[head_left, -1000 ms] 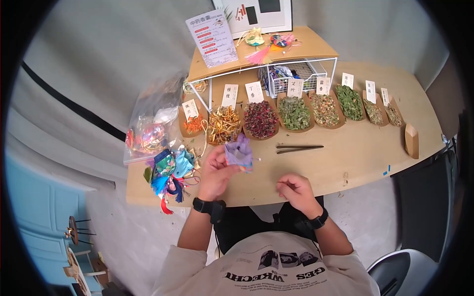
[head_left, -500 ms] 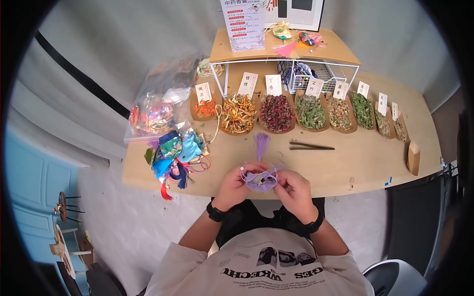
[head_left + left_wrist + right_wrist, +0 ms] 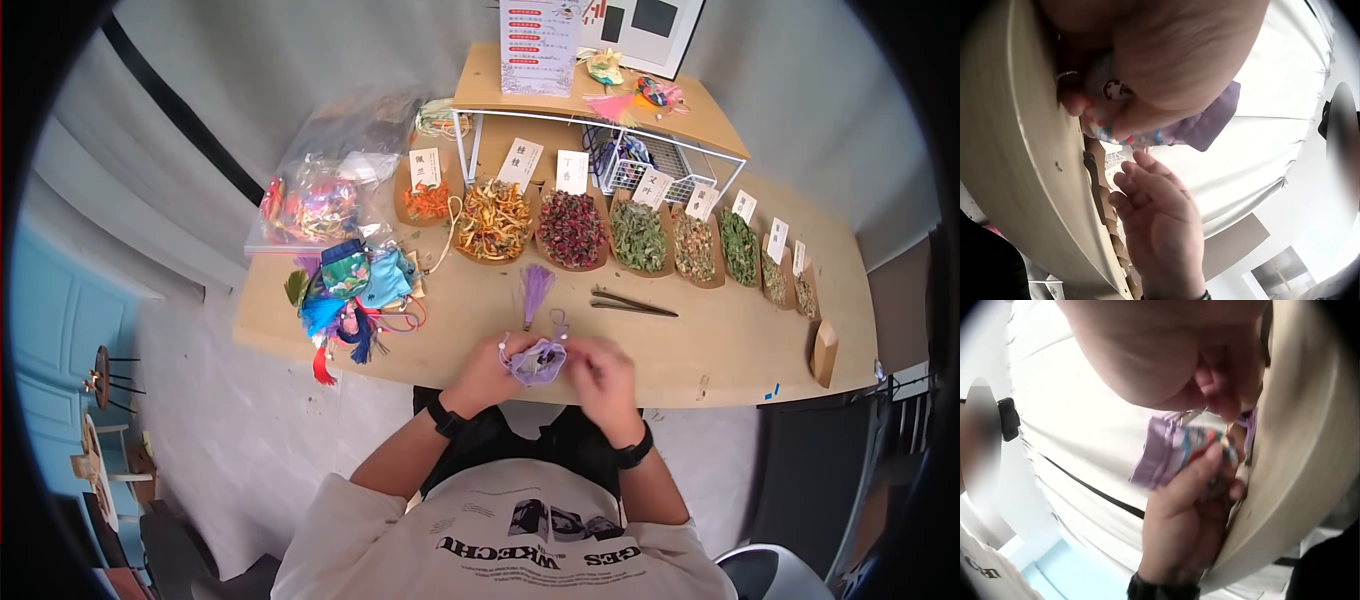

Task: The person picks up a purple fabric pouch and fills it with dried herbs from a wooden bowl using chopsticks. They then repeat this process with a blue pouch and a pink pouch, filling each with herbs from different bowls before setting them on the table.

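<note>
Pouch (image 3: 538,364) mouth-up above table's (image 3: 660,352) near edge, gripped by left hand (image 3: 480,374). Right hand (image 3: 606,384) just beside, fingers loosely bent, apparently holding nothing. Risk: slackened left grip could tip pouch, spilling any contents.

Purple pouch (image 3: 1215,120) in left grip (image 3: 1169,56)

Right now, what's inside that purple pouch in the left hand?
Inside the purple pouch, pale and dark patches show, too small to identify; anything deeper is hidden by its cloth and the left hand.
</note>
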`<state>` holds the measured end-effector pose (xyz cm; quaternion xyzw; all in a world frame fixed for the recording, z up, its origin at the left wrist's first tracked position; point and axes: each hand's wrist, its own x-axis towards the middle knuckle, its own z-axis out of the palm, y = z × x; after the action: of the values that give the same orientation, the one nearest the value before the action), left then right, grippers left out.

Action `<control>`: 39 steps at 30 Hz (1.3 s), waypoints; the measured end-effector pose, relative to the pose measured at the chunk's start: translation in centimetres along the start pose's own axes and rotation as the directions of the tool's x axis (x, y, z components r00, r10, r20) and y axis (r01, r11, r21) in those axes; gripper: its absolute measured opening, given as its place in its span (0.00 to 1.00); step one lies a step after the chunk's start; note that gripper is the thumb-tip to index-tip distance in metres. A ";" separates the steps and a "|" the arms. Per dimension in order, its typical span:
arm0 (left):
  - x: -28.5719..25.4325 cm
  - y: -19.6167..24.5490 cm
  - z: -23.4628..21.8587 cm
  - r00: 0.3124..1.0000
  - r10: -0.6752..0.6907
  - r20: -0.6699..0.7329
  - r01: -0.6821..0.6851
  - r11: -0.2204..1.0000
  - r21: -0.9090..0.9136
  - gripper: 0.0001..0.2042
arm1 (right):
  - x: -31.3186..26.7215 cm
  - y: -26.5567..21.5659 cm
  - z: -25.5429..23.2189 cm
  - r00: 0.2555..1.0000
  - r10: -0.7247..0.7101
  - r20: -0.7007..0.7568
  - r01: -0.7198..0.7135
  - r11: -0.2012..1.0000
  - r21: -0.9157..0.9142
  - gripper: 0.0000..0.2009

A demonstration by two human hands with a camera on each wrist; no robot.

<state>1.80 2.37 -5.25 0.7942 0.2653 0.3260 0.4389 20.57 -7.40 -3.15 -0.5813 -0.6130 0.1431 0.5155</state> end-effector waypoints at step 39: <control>-0.1 -0.3 0.4 0.968 -0.172 -0.184 0.139 0.974 -0.177 0.12 | -1.7 0.7 -7.1 0.845 0.505 -0.176 -0.472 0.859 0.200 0.04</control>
<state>1.99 2.23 -5.75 0.6958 0.3419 0.3886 0.4979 26.28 -11.69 -1.43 -0.6907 -0.3703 0.2492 0.5690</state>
